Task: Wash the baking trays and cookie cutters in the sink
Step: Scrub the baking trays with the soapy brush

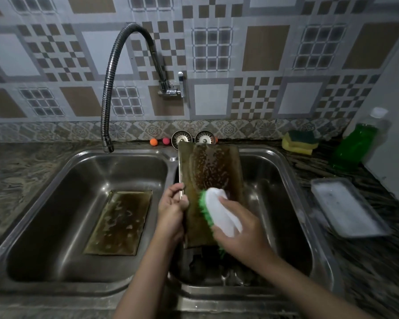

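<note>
A greasy brown baking tray stands tilted over the right basin of the double sink, its top edge leaning toward the back rim. My left hand grips the tray's left edge. My right hand holds a white scrub brush with green bristles, pressed against the tray's lower face. A second dirty tray lies flat in the bottom of the left basin. Dark items sit low in the right basin, too dim to identify.
A flexible tap spout hangs over the left basin. On the right counter are a white tray, yellow-green sponges and a green soap bottle. Two strainer plugs and small balls sit behind the sink.
</note>
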A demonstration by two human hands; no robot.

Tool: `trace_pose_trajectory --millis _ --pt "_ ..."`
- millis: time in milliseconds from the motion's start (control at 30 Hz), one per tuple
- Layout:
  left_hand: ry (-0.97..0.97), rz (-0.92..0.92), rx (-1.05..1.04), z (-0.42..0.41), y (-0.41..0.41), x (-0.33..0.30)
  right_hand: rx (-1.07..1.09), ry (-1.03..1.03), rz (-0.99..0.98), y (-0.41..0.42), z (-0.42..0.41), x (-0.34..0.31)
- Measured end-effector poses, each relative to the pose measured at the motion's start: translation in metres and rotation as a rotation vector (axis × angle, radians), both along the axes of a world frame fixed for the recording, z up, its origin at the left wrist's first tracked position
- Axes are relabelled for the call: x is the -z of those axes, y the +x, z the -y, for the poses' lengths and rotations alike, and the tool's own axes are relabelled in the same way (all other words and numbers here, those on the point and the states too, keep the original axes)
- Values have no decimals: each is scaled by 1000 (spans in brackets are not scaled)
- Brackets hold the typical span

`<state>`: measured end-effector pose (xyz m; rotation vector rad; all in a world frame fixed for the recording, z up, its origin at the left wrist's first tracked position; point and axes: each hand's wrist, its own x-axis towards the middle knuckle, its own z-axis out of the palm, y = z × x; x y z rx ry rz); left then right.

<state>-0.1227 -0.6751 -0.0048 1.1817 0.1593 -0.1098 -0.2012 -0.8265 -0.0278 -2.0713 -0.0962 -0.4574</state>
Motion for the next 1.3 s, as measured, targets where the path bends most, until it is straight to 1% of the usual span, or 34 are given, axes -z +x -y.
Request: trace_pose_trajectory --millis 100,200,267,333,433,500,567,667,767,833,900,1000,1067,1133,1200,1300 --pt "0 44 20 -4 0 -6 154 48 -70 20 37 3" --pt "21 61 70 13 -7 0 314 29 -58 66 55 -26" --pt "32 52 93 25 -9 3 285 41 -59 76 39 -46" --pt "24 31 72 28 -5 3 197 29 -36 61 7 -52" --pt "4 15 -42 17 4 2 75 61 13 12 -28 -25" --pt "-1 34 -86 8 7 1 83 117 -13 -3 -18 -2" --pt "-16 59 -71 6 4 0 182 155 -83 8 9 7" --pt "-12 67 10 24 -8 2 309 150 -89 40 36 -9" --pt "-25 46 15 41 -10 1 272 175 -32 41 13 -30" --pt "-32 28 -41 39 -6 -2 165 189 -1 16 -8 -18" --pt "-32 40 -78 32 -7 -4 93 189 -30 -11 -12 2" --pt "-18 67 -68 29 -18 -5 169 188 -105 -3 23 13" --pt "28 62 -13 38 -28 -2 243 173 -114 28 49 1" --pt "76 62 76 50 -39 2 264 177 -77 58 60 -26" --pt "99 57 129 61 -45 5 221 149 -39 73 53 -53" --pt "58 32 72 60 -45 0 76 81 -3 57 25 -64"
